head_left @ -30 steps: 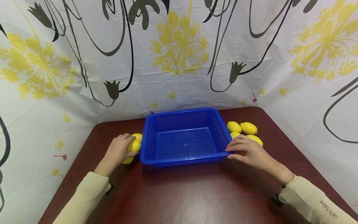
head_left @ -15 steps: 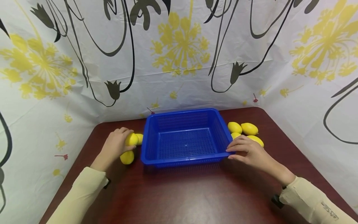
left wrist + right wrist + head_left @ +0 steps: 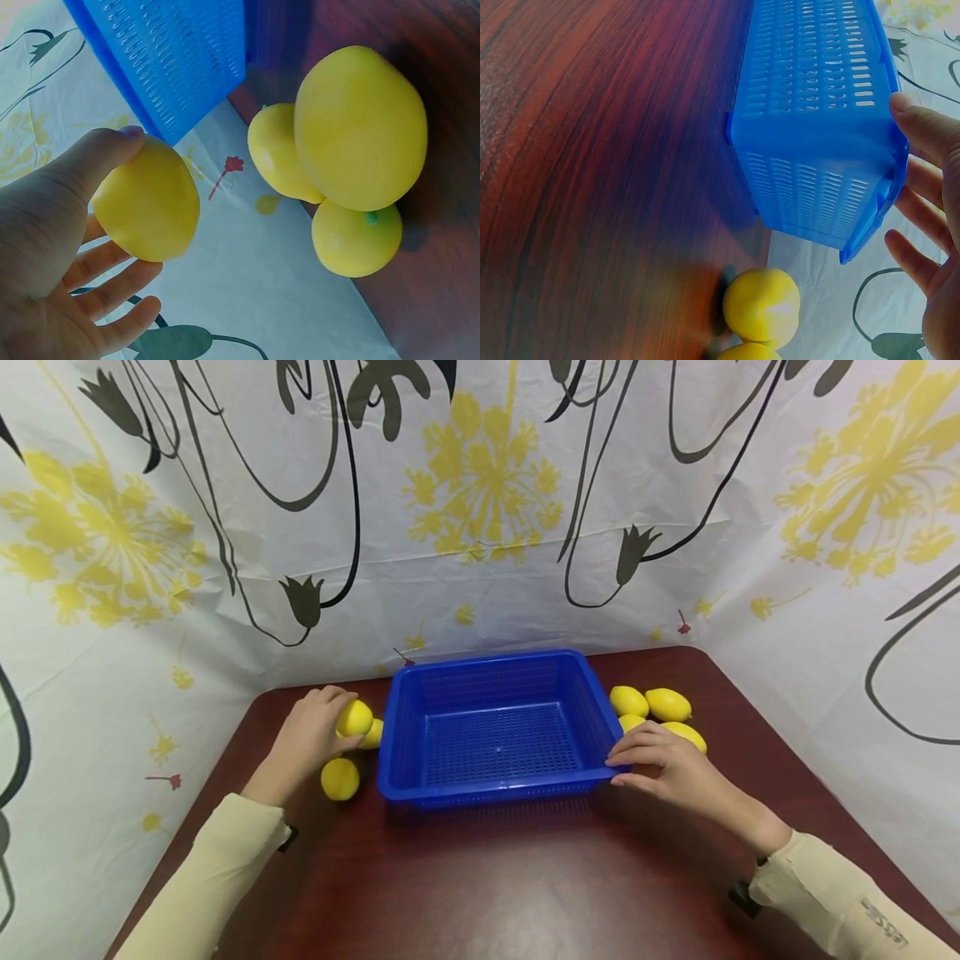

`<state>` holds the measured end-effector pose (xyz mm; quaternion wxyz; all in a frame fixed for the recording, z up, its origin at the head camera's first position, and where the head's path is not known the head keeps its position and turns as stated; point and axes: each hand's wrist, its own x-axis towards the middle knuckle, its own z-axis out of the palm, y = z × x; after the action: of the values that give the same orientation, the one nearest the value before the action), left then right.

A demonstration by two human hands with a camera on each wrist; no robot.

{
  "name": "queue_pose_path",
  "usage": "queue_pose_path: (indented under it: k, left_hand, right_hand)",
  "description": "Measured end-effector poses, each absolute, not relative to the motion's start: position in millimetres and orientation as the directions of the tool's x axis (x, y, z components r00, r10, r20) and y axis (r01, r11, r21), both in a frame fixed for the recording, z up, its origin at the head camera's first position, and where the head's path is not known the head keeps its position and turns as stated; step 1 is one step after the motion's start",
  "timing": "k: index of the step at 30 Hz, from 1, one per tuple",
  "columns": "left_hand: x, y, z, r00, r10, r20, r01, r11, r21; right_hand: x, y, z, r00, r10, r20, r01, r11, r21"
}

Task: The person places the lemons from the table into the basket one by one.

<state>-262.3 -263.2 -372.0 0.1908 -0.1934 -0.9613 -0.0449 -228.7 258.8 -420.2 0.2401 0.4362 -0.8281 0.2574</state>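
Observation:
My left hand (image 3: 300, 739) holds a yellow lemon (image 3: 355, 717) just left of the blue basket (image 3: 498, 785). In the left wrist view the thumb and fingers are round this lemon (image 3: 150, 202), apart from several others. One lemon (image 3: 341, 779) lies on the table below the hand, and another lemon (image 3: 372, 735) sits against the basket's left side, partly hidden. My right hand (image 3: 671, 768) pinches the basket's rim at its near right corner; in the right wrist view the thumb (image 3: 922, 124) lies on the near side and the fingers behind the rim.
Several lemons (image 3: 667, 704) lie right of the basket, some partly behind my right hand. The dark red-brown table (image 3: 487, 877) ends at the back against a white patterned cloth (image 3: 480, 593), which hangs on both sides too.
My left hand has lifted the lemon up and away from the lemons beside it, uncovering the one below. The right hand and basket have stayed in place.

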Motion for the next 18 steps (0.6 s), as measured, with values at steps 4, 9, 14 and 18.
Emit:
queue_pose_path:
  k: [4,9,14,18]
  left_hand:
    - [-265.0,-261.5,-369.0,-0.841,0.364,0.400,0.397,0.918,-0.001]
    - [-268.2,-259.0,-364.9,-0.826,0.380,0.417,0.417,0.909,-0.004]
    - [-270.7,-256.0,-360.7,-0.826,0.389,0.408,0.424,0.906,-0.004]
    - [-273.8,-252.7,-357.2,-0.820,0.398,0.411,0.434,0.901,-0.007]
  right_hand:
    - [-229.1,258.7,-420.1,-0.504,-0.599,0.623,-0.845,0.490,-0.213]
    - [-229.4,258.7,-420.4,-0.499,-0.597,0.629,-0.849,0.482,-0.216]
    - [-230.4,258.5,-422.7,-0.475,-0.593,0.650,-0.862,0.464,-0.206]
    - [-230.7,258.9,-424.1,-0.475,-0.589,0.654,-0.861,0.466,-0.205]
